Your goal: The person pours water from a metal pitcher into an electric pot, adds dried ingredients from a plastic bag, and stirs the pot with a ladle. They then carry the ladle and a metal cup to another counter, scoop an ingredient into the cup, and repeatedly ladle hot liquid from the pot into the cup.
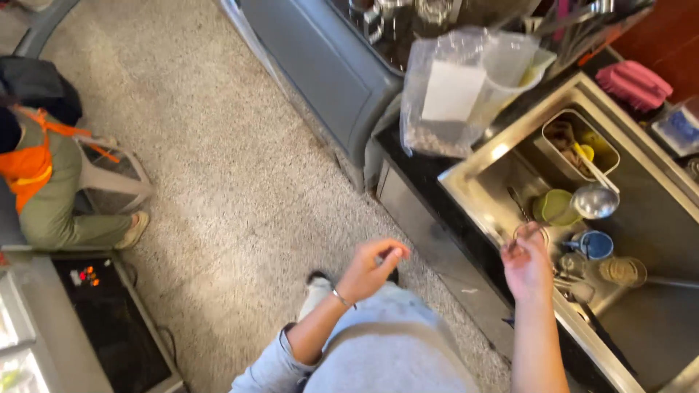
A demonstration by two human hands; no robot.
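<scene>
The right hand (526,266) reaches over the near rim of the stainless steel sink (473,185), its fingers pinched together on the rim of a small clear drinking glass (530,233). The glass sits just past the fingertips, inside the basin close to the near edge, and the blur there hides how far the fingers wrap it.

The left hand (373,268) hangs in the air over the speckled beige floor (218,160), away from the sink, with a thin bracelet at the wrist. Its fingers are curled loosely toward the thumb and touch nothing that can be made out.

Further into the basin lie a green plastic cup (553,207) and a shiny metal ladle (595,201) side by side, with a blue ceramic mug (593,244) beside the glass toward the right. A rectangular steel tray (579,145) holding scraps and a yellow piece stands at the far side. On the black counter at the sink's far left corner a clear plastic bag (444,94) leans against a translucent measuring jug (510,65). A folded pink cloth (632,84) lies beyond the sink's far edge. A person in an orange vest (29,164) sits at the left on the floor.
</scene>
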